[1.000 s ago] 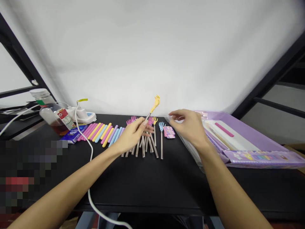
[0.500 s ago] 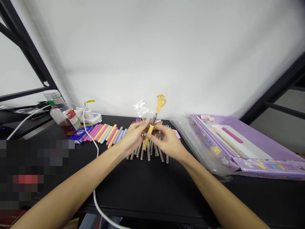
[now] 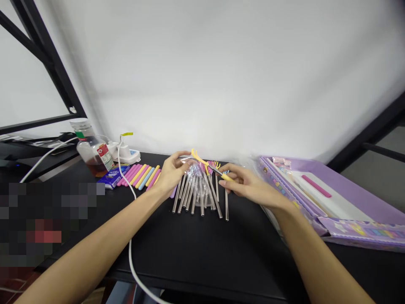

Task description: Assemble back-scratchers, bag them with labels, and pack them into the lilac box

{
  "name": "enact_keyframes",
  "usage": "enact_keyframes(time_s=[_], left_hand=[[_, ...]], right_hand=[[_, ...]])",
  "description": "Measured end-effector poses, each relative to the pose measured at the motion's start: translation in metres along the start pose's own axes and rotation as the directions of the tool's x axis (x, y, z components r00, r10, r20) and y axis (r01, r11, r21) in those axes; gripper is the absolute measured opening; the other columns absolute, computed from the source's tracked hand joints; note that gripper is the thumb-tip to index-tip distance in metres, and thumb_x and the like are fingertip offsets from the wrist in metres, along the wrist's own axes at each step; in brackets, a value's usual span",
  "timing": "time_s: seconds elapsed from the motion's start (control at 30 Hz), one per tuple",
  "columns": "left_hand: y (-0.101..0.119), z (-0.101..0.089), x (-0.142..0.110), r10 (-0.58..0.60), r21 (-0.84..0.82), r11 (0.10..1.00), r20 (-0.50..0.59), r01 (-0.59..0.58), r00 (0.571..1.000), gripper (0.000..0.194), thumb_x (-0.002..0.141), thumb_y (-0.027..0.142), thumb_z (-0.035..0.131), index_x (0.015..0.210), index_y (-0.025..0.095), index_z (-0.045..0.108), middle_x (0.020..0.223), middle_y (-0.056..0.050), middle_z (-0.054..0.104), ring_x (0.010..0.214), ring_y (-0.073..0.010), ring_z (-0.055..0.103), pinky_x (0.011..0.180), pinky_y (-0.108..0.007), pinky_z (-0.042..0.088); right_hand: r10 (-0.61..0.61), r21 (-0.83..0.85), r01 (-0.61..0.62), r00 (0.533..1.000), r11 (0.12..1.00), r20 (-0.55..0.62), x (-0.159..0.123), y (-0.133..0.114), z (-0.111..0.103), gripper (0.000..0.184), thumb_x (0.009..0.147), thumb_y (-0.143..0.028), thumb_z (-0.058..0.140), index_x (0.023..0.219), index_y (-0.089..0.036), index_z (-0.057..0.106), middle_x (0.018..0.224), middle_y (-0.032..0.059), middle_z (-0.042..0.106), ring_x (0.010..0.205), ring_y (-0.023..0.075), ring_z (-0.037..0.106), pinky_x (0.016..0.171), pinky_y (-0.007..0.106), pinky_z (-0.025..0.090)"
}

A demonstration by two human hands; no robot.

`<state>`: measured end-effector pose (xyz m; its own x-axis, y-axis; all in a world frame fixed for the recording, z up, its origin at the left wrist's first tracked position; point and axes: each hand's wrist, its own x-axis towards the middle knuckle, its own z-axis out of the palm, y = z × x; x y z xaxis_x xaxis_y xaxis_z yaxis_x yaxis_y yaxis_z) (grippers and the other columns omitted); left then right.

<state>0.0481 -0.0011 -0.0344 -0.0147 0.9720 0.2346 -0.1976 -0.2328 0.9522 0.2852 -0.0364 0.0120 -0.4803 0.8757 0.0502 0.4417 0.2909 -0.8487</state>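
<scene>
My right hand (image 3: pixel 245 183) grips the yellow handle of a back scratcher (image 3: pixel 226 177), whose steel shaft points left. Its yellow claw (image 3: pixel 196 156) reaches my left hand (image 3: pixel 171 173), which pinches a clear plastic sleeve (image 3: pixel 193 169) at its top edge. The claw lies at the sleeve's mouth, though I cannot tell if it is inside. Below both hands, a fan of steel scratcher shafts (image 3: pixel 198 198) lies on the black table (image 3: pixel 202 253), their colored claws partly hidden behind my hands and the sleeve.
Pastel plastic handles (image 3: pixel 142 176) lie left of the shafts, near a blue packet (image 3: pixel 113 177), a bottle with brown liquid (image 3: pixel 92 154) and a white power strip (image 3: pixel 126 154). A white cable (image 3: pixel 131 223) crosses the table. A purple boxed set (image 3: pixel 319 188) sits at right.
The yellow scratcher has swung from upright to nearly level, its claw now toward my left hand. The plastic sleeve has dropped from above my hands to my left hand.
</scene>
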Motion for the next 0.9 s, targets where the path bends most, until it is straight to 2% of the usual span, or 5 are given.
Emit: enact_keyframes(time_s=[0.13, 0.3, 0.4, 0.53, 0.9], left_hand=[[0.003, 0.0, -0.003, -0.078, 0.06, 0.995, -0.015, 0.079, 0.997, 0.035, 0.077, 0.035, 0.077, 0.106, 0.018, 0.072, 0.122, -0.011, 0.065, 0.103, -0.0228, 0.064, 0.074, -0.029, 0.057], [0.007, -0.001, -0.006, -0.015, 0.023, 1.0, 0.136, 0.012, 0.991, 0.075, 0.066, 0.014, 0.083, 0.135, 0.025, 0.058, 0.156, -0.013, 0.037, 0.117, -0.0279, 0.064, 0.086, -0.034, 0.06], [0.006, -0.001, -0.004, 0.017, 0.063, 0.998, 0.148, -0.027, 0.989, 0.066, 0.073, 0.019, 0.082, 0.134, 0.022, 0.059, 0.146, -0.014, 0.051, 0.113, -0.026, 0.067, 0.101, -0.041, 0.054], [0.004, -0.002, -0.002, 0.033, 0.137, 0.989, 0.118, -0.049, 0.993, 0.062, 0.075, 0.027, 0.083, 0.132, 0.019, 0.059, 0.123, -0.014, 0.069, 0.112, -0.0269, 0.068, 0.104, -0.046, 0.052], [0.008, -0.004, -0.005, 0.03, 0.363, 0.93, 0.101, -0.065, 0.994, 0.056, 0.079, 0.033, 0.079, 0.131, 0.018, 0.061, 0.121, -0.012, 0.069, 0.103, -0.0251, 0.071, 0.096, -0.041, 0.056]], right_hand=[[0.041, 0.017, -0.043, 0.993, 0.999, 0.112, -0.007, 0.002, -0.014, 0.03, 0.088, -0.046, 0.066, 0.103, -0.022, 0.053, 0.077, 0.0002, 0.065, 0.054, 0.0094, 0.045, 0.049, 0.025, 0.039], [0.077, -0.078, -0.067, 0.987, 0.995, 0.139, -0.011, 0.009, -0.027, 0.029, 0.082, -0.044, 0.073, 0.097, -0.021, 0.063, 0.071, -0.0024, 0.058, 0.056, 0.0117, 0.057, 0.053, 0.026, 0.047], [0.09, -0.128, -0.066, 0.978, 0.99, 0.186, -0.011, 0.013, -0.031, 0.028, 0.082, -0.044, 0.073, 0.098, -0.021, 0.067, 0.082, 0.0014, 0.065, 0.059, 0.0125, 0.06, 0.057, 0.028, 0.05], [0.092, -0.158, -0.066, 0.982, 0.985, 0.167, -0.011, 0.015, -0.033, 0.028, 0.083, -0.042, 0.071, 0.1, -0.02, 0.07, 0.092, 0.0046, 0.069, 0.061, 0.013, 0.062, 0.059, 0.028, 0.051], [0.139, -0.244, -0.121, 0.989, 0.962, 0.057, -0.012, 0.013, -0.033, 0.027, 0.078, -0.037, 0.073, 0.096, -0.018, 0.077, 0.096, 0.0082, 0.076, 0.056, 0.0163, 0.065, 0.057, 0.031, 0.051]])
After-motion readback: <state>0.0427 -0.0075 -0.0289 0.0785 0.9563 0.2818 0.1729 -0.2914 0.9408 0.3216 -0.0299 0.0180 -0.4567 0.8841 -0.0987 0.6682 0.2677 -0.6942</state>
